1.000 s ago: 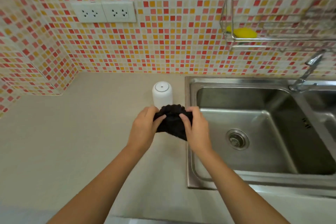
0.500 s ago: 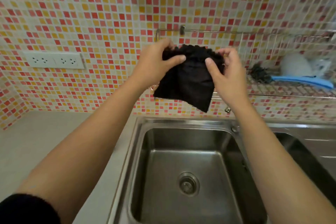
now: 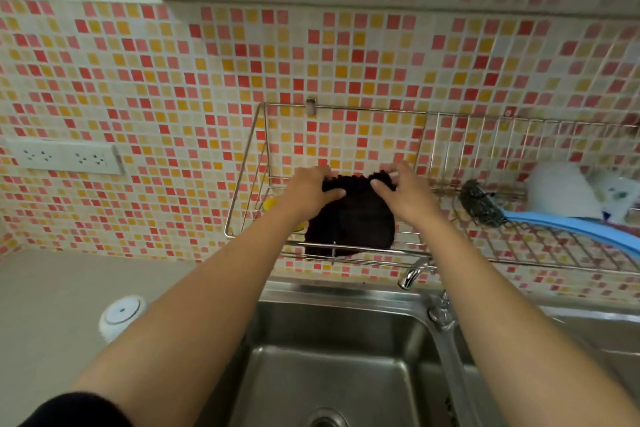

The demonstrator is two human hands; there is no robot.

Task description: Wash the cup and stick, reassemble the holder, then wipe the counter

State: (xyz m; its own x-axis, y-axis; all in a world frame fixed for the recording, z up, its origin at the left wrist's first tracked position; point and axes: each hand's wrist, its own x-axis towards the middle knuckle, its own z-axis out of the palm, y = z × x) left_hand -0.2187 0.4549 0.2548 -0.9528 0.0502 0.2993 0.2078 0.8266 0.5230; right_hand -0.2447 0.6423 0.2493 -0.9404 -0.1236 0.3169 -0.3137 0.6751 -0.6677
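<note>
1. No word, brand or number is showing clearly enough to be read anywhere in the view.
2. A white printed item [image 3: 620, 192], sitting at the right end of the wire rack [image 3: 540, 246], is carrying small green and blue marks, but they are blurring too much to make out.
3. The socket plate [image 3: 62, 157] on the tiled wall is showing only pin holes.
4. The white holder [image 3: 121, 314] on the counter is showing a thin ring and a centre dot, not letters.
</note>
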